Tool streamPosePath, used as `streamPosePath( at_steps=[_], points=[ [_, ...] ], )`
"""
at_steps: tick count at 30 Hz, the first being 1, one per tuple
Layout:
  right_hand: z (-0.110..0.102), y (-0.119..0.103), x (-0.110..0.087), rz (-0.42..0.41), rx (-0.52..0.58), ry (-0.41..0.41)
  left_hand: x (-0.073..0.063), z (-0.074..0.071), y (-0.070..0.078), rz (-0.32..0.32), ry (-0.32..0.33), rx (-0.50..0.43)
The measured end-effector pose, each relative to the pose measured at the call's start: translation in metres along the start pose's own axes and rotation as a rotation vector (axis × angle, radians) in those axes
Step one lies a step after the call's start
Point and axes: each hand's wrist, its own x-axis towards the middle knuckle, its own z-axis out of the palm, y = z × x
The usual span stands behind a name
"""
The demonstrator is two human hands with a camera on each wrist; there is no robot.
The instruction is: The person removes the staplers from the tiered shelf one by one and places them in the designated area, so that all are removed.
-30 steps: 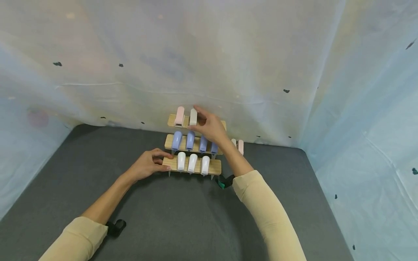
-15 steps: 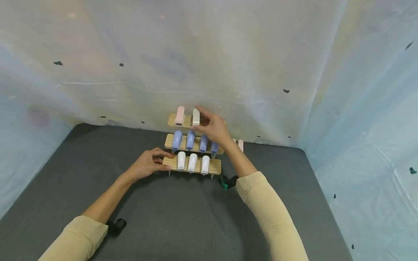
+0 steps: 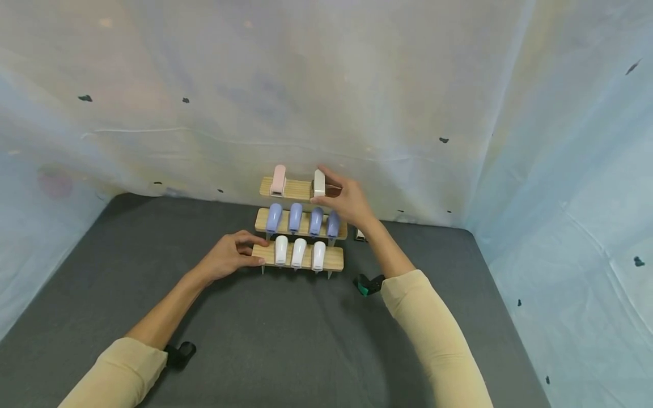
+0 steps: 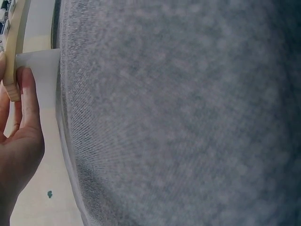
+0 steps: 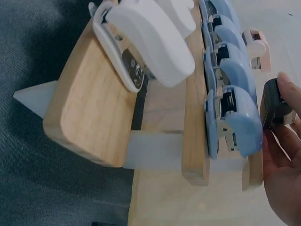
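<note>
A: What is the right hand (image 3: pixel 349 198) doing?

B: It holds a pale stapler (image 3: pixel 319 182) between thumb and fingers at the top step (image 3: pixel 298 190) of the wooden rack. The right wrist view shows a dark side on that stapler. Whether its base rests on the wood, B cannot tell.

A: And the left hand (image 3: pixel 229 258)?

B: It grips the left end of the lowest step (image 3: pixel 335 259), the wood pinched between thumb and fingers. In the left wrist view one fingertip lies by the clear support beneath.

A: What shares the top step with the pale stapler?

B: A pink stapler (image 3: pixel 278 180) stands near the left end, with bare wood between the two.

A: And the steps below?

B: Four blue staplers (image 3: pixel 295 217) sit in a row on the middle step (image 3: pixel 262 220), and three white staplers (image 3: pixel 299 253) on the lowest, all upright. Clear supports (image 5: pixel 155 150) join the steps.

A: Anything beside the rack?

B: A small object (image 3: pixel 360 234) on the dark table (image 3: pixel 275 334), just right of the rack, partly hidden by the right forearm. A pale, patchy sheet (image 3: pixel 331 102) hangs behind the table.
</note>
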Motion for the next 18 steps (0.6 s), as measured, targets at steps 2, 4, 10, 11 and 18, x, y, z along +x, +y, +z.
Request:
streamPosePath(
  at_steps=[2,4,10,11,18],
  points=[
    [-0.002,-0.009,-0.004,0.007,0.002,-0.001,0.0,0.0,0.0,-0.005,0.001,-0.012],
    [-0.004,-0.018,-0.009,0.011,0.007,-0.011,-0.001,0.0,0.001,-0.009,0.002,-0.022],
    [-0.012,-0.023,-0.015,0.019,0.017,-0.026,-0.003,0.0,-0.001,-0.015,-0.005,-0.013],
    [-0.014,-0.018,-0.015,0.017,0.022,-0.024,-0.003,0.0,-0.001,-0.014,-0.005,-0.009],
    [-0.025,0.01,-0.014,0.007,0.013,0.008,-0.004,-0.002,-0.002,-0.011,0.0,-0.022]
  ],
)
